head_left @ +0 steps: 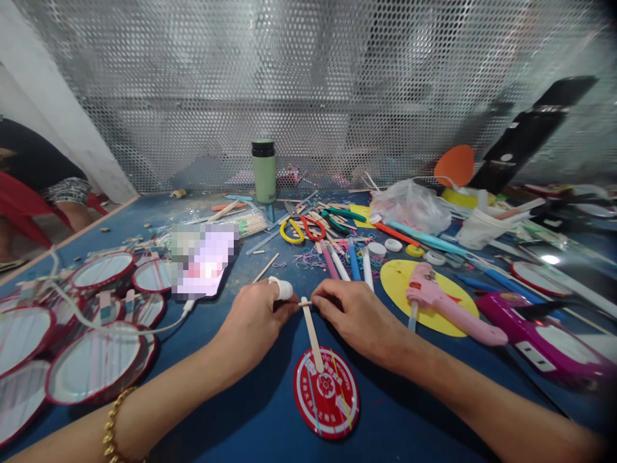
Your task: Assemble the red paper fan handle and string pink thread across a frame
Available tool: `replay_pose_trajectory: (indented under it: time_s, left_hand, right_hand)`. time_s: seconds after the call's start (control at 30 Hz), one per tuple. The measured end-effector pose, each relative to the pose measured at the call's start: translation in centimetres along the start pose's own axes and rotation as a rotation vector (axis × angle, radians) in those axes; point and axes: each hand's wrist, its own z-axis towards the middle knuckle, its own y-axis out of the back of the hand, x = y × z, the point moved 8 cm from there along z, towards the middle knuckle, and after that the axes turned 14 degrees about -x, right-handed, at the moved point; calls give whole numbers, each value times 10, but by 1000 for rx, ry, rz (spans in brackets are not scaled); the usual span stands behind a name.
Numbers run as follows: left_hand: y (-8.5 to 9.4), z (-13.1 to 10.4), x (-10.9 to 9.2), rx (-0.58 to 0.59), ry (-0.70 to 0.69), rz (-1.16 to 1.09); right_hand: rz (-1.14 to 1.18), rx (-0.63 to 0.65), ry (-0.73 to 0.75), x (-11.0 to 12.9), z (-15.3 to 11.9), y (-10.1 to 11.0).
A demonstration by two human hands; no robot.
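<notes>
Head view: both my hands meet just below the middle of the frame, over the blue table (pixel 231 418). My left hand (pixel 253 321) is curled mostly closed, its taped fingertip pinching the top end of a stick (pixel 312 334). My right hand (pixel 354 315) is closed the same way, its fingertips on that same end from the other side, so the two hands nearly touch there. The stick runs down toward the bottom of the frame and lies on a red disc (pixel 326 393), which sits flat on the table at bottom center.

Left side of the frame has a pile of red-rimmed discs (pixel 96 360), and a phone (pixel 202 260) sits just above my left hand. To the right, a pink glue gun (pixel 446 305) lies across a yellow disc (pixel 400 276). Scissors (pixel 301 228) and a green bottle (pixel 264 170) sit further up, center frame.
</notes>
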Motion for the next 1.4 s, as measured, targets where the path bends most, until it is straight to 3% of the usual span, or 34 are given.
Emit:
replay_pose_trajectory:
  time_s: [1.4]
  left_hand:
    - [0, 0, -1, -24, -22, 13]
  right_hand:
    - [5, -3, 20, 2, 0, 1]
